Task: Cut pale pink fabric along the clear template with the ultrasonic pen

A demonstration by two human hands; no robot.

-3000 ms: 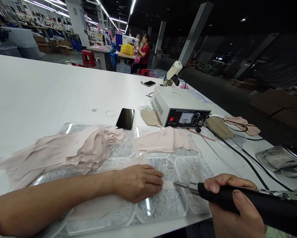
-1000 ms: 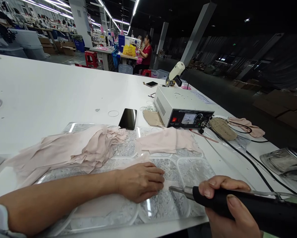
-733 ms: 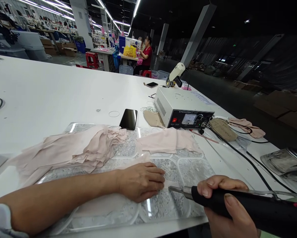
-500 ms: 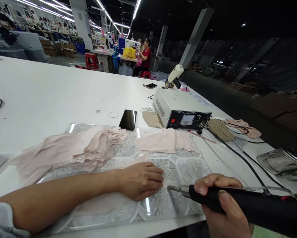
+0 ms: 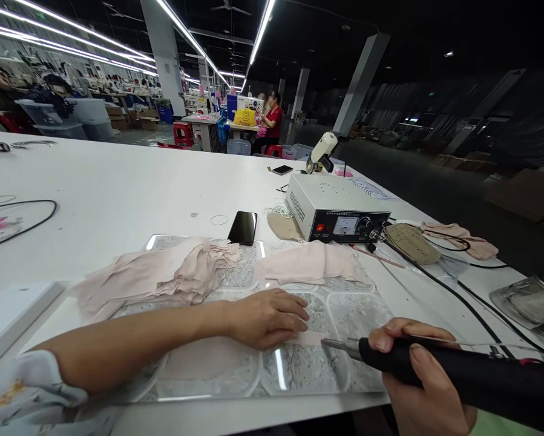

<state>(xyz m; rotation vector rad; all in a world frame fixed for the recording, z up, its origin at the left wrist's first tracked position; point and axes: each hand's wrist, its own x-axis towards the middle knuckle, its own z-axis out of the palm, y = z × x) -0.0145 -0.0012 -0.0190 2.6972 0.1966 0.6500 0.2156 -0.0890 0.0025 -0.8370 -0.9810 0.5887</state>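
Note:
My left hand [image 5: 267, 319] lies palm down with its fingers stretched out, pressing on a thin pale pink fabric piece [image 5: 203, 360] over a glossy clear-topped, stone-patterned mat [image 5: 299, 369]. My right hand [image 5: 421, 369] grips a thick black handheld cutter [image 5: 475, 378] with a slim metal tip. That tip touches or nearly touches the fabric just right of my left fingertips. Beyond my left arm is a layered stack of pink fabric pieces [image 5: 163, 269]. Another folded pink piece [image 5: 310, 261] lies at the mat's far right.
A grey control box [image 5: 339, 209] with a dial stands behind the mat, its black cable [image 5: 453, 303] running along the right. A phone [image 5: 243, 227] lies at the mat's far edge. A glass jar [image 5: 526, 303] is at right, a white box [image 5: 20, 324] at left. A co-worker [image 5: 272, 121] sits far back.
The view has swung slightly left and up. My left hand has shifted a little away from the cutter tip, showing more fabric between them. Both hands keep the same hold.

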